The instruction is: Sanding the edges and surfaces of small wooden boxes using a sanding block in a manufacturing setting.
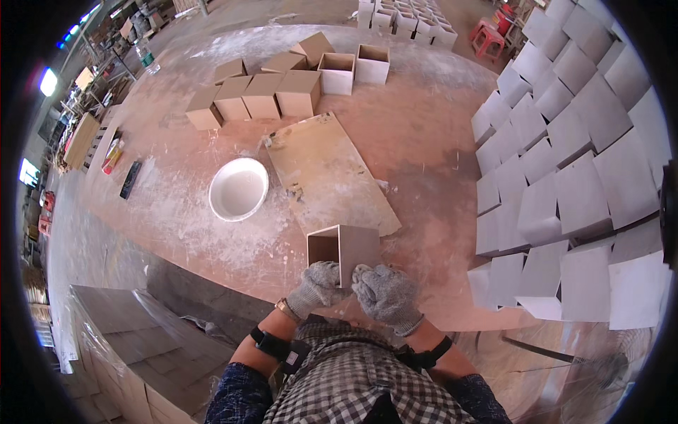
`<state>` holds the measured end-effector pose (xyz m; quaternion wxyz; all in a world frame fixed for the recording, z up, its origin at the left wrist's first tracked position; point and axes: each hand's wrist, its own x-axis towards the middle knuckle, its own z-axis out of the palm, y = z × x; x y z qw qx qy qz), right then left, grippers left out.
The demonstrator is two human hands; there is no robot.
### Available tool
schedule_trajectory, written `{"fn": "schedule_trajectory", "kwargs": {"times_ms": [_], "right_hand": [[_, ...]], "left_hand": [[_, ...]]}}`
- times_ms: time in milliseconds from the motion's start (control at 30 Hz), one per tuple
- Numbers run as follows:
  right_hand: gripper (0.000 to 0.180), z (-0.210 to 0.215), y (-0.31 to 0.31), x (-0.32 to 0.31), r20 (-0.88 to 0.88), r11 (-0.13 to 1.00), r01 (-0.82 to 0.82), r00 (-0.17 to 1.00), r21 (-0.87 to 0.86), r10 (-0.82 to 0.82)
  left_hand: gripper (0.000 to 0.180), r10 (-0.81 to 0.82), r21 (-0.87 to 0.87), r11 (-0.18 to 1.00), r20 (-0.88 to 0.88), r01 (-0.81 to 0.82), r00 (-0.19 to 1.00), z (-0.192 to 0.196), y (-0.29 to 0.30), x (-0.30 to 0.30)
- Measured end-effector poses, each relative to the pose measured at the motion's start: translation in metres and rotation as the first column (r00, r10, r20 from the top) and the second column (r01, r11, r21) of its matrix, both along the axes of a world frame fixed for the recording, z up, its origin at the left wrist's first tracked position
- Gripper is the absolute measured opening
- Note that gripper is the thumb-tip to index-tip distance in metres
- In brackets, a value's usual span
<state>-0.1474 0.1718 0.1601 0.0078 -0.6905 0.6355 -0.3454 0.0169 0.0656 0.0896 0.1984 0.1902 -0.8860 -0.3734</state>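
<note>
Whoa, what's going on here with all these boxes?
A person wearing grey gloves has a pale box at the near edge of the table. The left hand grips its lower edge, and the right hand is curled against its side. Just beyond lies a tan board, with a white bowl left of it. Brown boxes sit farther back, and many whitish boxes are stacked up on the right.

Table. Left of centre: bowl. Right of bowl: board. Near side: held box, between left hand and right hand. Far side: grouped boxes. Right: stacked boxes. Far left: bottle. Far right, beyond table: stools.
</note>
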Motion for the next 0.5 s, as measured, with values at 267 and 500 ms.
{"fn": "schedule_trajectory", "kwargs": {"times_ms": [267, 500], "right_hand": [[0.019, 0.008, -0.101, -0.018, -0.049, 0.988, 0.126, 0.990, -0.084, -0.130], [0.026, 0.016, -0.022, 0.015, -0.375, 0.982, -0.111, 0.926, -0.154, 0.046]], "left_hand": [[0.026, -0.100, 0.109, 0.988, -0.108, 0.111, 0.989, -0.003, -0.006, -0.014], [0.032, -0.032, 0.025, 0.999, -0.062, 0.034, 0.998, -0.016, 0.002, 0.000]]}}
